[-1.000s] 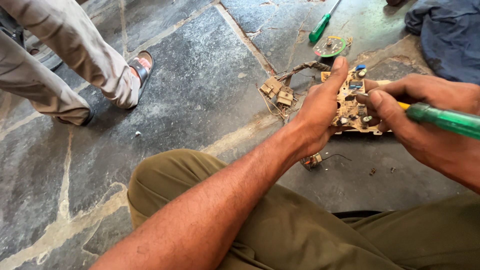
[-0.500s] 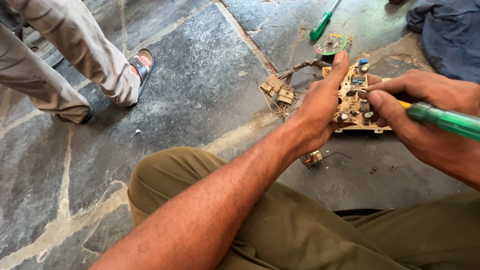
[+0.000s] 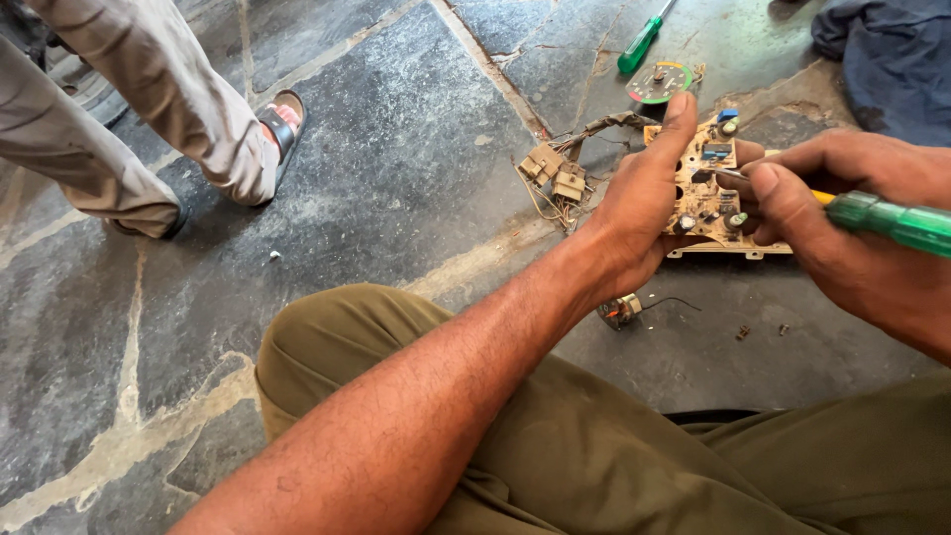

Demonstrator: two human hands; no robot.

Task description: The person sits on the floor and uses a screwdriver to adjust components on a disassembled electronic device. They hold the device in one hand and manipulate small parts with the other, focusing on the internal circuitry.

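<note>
The left hand [image 3: 634, 213] grips the board [image 3: 715, 188]. The right hand [image 3: 842, 228], at 3 o'clock, grips a screwdriver [image 3: 892, 220]; its tip might slip and scratch parts.

My left hand [image 3: 639, 213] and right hand [image 3: 852, 243] are bare, without gloves, rings or watch. Both forearms are unsleeved; the left one is hairy. Below the forearms, my olive-green trousers [image 3: 594, 456] show creased fabric over the knee.

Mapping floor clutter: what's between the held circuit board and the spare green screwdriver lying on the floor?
In the head view, a small round disc-shaped board lies on the stone floor between the circuit board and the spare green screwdriver.
</note>
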